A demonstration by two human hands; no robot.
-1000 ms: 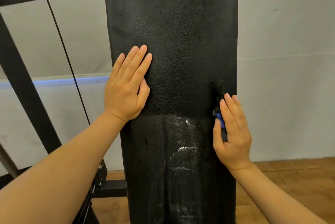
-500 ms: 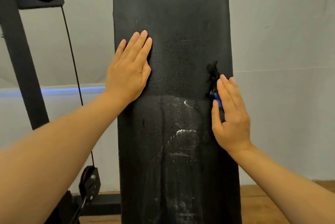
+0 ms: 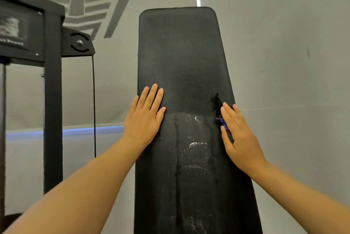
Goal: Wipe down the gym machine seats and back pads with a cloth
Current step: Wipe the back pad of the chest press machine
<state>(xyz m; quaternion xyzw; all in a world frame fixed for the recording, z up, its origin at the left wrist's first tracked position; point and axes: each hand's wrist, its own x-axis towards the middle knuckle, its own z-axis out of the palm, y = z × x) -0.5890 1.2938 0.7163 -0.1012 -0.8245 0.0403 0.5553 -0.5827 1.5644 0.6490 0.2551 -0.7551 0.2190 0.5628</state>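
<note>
A tall black padded back pad (image 3: 180, 53) stands upright in front of me, its lower half streaked with wet marks and white residue. My left hand (image 3: 144, 120) lies flat on the pad's left side, fingers straight and pointing up. On the pad's right edge my right hand (image 3: 240, 135) presses a dark cloth (image 3: 217, 105) against the surface with straight fingers. A tuft of the cloth and a small blue part stick out beside the fingers; the rest is hidden under the hand.
A black machine frame (image 3: 53, 101) with a pulley bracket (image 3: 79, 44) and a thin cable (image 3: 94, 101) stands to the left. Behind is a grey wall with a logo (image 3: 98, 12) and a blue light strip (image 3: 75, 132).
My view has tilted upward, so the pad's rounded top and the wall logo now show. Both hands stay at about the same spots on the pad.
</note>
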